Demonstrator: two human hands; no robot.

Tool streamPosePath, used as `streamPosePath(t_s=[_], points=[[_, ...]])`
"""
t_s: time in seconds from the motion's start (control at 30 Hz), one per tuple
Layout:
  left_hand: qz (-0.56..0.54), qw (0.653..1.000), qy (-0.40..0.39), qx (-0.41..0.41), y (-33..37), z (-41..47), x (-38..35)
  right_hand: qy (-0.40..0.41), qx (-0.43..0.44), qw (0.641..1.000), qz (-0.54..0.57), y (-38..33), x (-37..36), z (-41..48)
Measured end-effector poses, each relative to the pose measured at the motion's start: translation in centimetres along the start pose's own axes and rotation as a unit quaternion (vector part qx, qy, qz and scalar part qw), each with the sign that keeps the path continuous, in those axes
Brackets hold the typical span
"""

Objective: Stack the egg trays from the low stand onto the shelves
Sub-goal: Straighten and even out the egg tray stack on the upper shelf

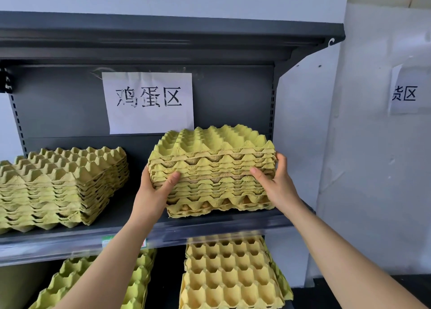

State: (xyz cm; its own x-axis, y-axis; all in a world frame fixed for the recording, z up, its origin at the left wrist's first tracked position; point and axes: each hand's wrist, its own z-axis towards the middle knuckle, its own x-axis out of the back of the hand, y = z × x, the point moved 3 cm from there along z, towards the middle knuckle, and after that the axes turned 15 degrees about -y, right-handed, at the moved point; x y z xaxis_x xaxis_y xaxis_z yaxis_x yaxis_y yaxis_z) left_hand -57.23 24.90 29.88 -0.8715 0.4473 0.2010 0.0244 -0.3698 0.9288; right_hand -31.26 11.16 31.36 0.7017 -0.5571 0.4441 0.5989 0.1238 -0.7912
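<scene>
A stack of several yellow-green pulp egg trays (213,169) rests on the right part of the dark grey shelf (130,220). My left hand (155,190) grips its left front corner, thumb on the front face. My right hand (275,183) grips the right side, thumb on the front and fingers round the edge. The stack's upper trays sit slightly askew over the bottom ones. A second, taller stack of egg trays (60,187) stands on the same shelf at the left.
A white paper sign (149,102) hangs on the shelf's back panel. Below the shelf lie more trays: a yellow stack (231,276) at right and a green stack (137,283) at left. A white wall (361,145) bounds the right side.
</scene>
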Motion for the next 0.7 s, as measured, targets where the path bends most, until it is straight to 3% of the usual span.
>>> streamPosePath(t_s=[0.4, 0.7], points=[[-0.142, 0.989, -0.001, 0.039, 1.2, 0.3, -0.7, -0.033, -0.045, 0.998, 0.036, 0.1, 0.4, -0.6], [-0.198, 0.979, 0.047, 0.009, 2.6, 0.3, -1.8, 0.017, -0.021, 0.995, 0.093, -0.3, 0.9, 0.1]])
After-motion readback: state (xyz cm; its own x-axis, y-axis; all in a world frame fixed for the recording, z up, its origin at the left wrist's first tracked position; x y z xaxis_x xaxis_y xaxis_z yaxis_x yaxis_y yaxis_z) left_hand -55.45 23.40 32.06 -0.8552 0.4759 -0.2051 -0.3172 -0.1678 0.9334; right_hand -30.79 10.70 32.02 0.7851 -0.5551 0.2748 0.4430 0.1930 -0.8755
